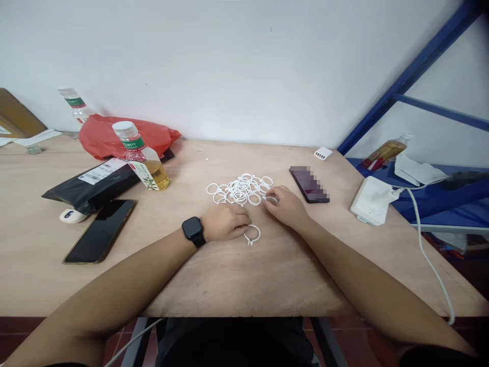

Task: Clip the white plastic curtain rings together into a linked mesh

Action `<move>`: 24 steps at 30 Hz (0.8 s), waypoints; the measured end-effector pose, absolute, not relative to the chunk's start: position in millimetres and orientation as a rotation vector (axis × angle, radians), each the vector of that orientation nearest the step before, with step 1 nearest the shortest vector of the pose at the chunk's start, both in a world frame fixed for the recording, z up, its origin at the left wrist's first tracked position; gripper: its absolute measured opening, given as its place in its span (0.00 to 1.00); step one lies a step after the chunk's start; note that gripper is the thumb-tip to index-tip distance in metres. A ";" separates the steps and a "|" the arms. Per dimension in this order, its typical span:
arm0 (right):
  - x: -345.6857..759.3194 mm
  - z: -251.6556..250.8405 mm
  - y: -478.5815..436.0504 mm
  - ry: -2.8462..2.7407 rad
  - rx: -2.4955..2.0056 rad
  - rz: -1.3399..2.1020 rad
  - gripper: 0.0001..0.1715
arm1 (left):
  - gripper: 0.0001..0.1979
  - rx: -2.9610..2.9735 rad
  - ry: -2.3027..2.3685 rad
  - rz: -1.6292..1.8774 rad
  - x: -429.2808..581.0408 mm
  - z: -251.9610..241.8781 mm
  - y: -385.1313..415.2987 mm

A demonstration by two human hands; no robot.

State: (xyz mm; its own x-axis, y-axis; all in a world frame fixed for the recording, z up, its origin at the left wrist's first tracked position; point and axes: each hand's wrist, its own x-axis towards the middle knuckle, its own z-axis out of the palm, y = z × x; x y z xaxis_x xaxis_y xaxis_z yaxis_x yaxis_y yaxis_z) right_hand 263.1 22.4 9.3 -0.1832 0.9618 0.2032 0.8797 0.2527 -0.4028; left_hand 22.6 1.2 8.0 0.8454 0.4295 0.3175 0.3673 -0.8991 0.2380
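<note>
White rings [241, 189] lie in a loose, overlapping heap in the middle of the bench [214, 285], just beyond the two hands. One lone ring [260, 233] sits apart from the heap on the near side, at the fingertips of the left hand [223, 223]; a small forked tab on it points toward the person. The left grip is curled, with finger and thumb at the ring's left edge; I cannot tell whether they are closed on it. The right hand [287, 205] rests at the heap's right edge. Its thumb and forefinger stand apart with another ring showing between them, and whether they pinch it cannot be told.

A black watch [194, 232] is strapped to the left wrist. To the left lie a phone [100, 233] with a dark screen, a small white case [72, 216] and a black parcel [101, 187] with a white label. A bottle [157, 173] of yellow liquid stands beside the parcel, in front of a red bag [103, 137]. On the right, a black phone [311, 187] lies beyond the right hand, and farther over is a white box-shaped device [369, 201] near a white cable [423, 244].
</note>
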 end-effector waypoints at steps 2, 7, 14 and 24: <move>261.2 11.6 20.9 -2.141 -1.708 0.289 0.09 | 0.13 2.846 0.565 0.568 23.7 8.3 -0.7; 257.3 11.7 20.0 -2.152 -1.576 0.407 0.07 | 0.15 2.752 0.622 0.639 23.0 9.7 -0.1; 247.5 9.7 9.9 -1.945 -1.285 0.513 0.07 | 0.15 2.642 0.919 0.868 21.2 9.2 4.8; 234.1 9.3 -5.2 -2.105 -0.932 0.467 0.06 | 0.14 2.609 0.799 1.030 20.8 9.7 5.1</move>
State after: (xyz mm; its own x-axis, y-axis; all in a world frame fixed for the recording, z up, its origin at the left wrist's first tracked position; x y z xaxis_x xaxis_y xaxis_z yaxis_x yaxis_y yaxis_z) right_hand 234.1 -5.2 9.3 -0.4342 0.7467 0.5039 0.4633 0.6648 -0.5859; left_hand 20.8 5.1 9.7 0.6054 0.5631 0.5625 0.4054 -0.8264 0.3909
